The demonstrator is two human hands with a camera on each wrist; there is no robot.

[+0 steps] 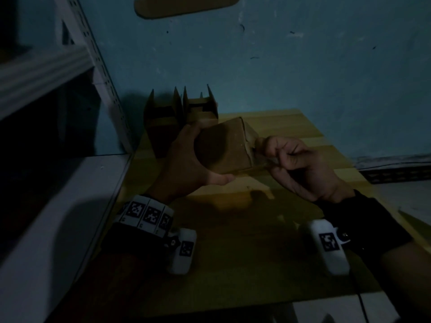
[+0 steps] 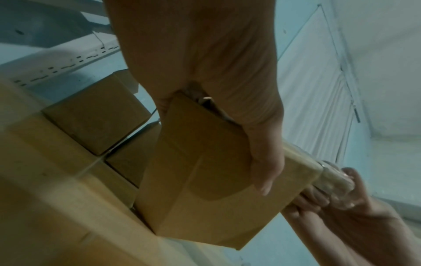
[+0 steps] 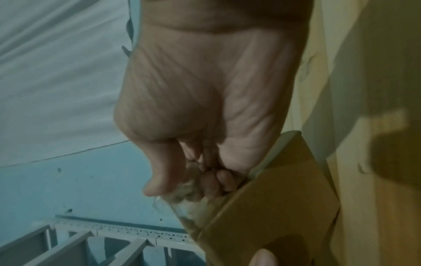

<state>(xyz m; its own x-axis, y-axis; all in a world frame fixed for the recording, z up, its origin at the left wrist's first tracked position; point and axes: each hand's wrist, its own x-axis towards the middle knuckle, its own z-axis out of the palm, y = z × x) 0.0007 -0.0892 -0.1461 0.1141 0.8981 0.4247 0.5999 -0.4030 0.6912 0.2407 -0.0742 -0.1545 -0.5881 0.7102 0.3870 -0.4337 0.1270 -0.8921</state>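
Location: box (image 1: 225, 148) was held above table (image 1: 300, 127), clear of it. Left hand (image 1: 184, 164) gripped one end, thumb underneath. Right hand (image 1: 298, 164) pinched clear film (image 3: 182, 205) at other end. Judged: cardboard light, stiff, walls crushable; grip at edges. Film limp, probably sticky.

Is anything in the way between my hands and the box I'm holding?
Nothing visible. The left hand already grips the cardboard box, and the right hand pinches clear tape that meets the box's end.
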